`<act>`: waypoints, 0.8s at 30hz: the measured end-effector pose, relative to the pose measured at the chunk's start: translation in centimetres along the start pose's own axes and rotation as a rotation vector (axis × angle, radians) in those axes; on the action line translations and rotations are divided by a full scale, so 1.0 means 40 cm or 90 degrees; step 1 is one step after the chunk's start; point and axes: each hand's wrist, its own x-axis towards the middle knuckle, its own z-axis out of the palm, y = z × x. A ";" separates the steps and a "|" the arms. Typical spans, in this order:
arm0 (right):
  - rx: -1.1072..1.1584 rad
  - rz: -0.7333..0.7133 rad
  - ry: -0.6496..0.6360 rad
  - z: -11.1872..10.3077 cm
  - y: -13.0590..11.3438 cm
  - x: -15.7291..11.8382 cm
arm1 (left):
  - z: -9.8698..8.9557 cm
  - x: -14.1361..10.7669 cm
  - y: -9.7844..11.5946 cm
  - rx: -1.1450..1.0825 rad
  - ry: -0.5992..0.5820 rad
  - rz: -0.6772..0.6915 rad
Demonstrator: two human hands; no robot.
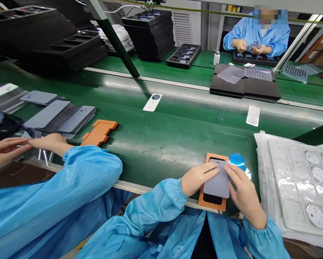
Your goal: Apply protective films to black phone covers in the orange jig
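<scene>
A grey phone back panel [217, 184] with small holes at its top end is between my two hands. It lies at a slight slant over an orange frame fixture [221, 207], whose dark opening shows above and below it. My left hand [197, 180] has its fingers laid together across the panel's upper left part; its thumb is hidden. At the upper right edge, my right hand [244, 192] pinches the panel between thumb and fingers. Whether the panel touches the fixture I cannot tell. Just behind my right hand lies a shiny blue round film [237, 161].
Right: a clear tray [291, 212] with round stickers. Left: a co-worker's hands [49, 142] by an orange fixture [99, 132] and stacked grey panels [76, 120]. White cards [153, 102] lie on the green belt [161, 144]. Another person [255, 36] sits opposite. A post [119, 46] rises beyond the belt.
</scene>
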 end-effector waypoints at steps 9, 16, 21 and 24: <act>-0.071 -0.128 0.008 0.066 0.025 -0.041 | 0.054 -0.014 -0.025 0.277 0.006 0.061; -0.109 -0.155 -0.037 0.082 0.052 -0.038 | 0.055 -0.003 -0.040 0.380 -0.019 0.068; -0.155 -0.177 -0.082 0.087 0.057 -0.030 | 0.060 0.006 -0.044 0.409 -0.027 0.069; -0.161 -0.175 -0.115 0.092 0.054 -0.028 | 0.060 0.004 -0.044 0.402 -0.041 0.064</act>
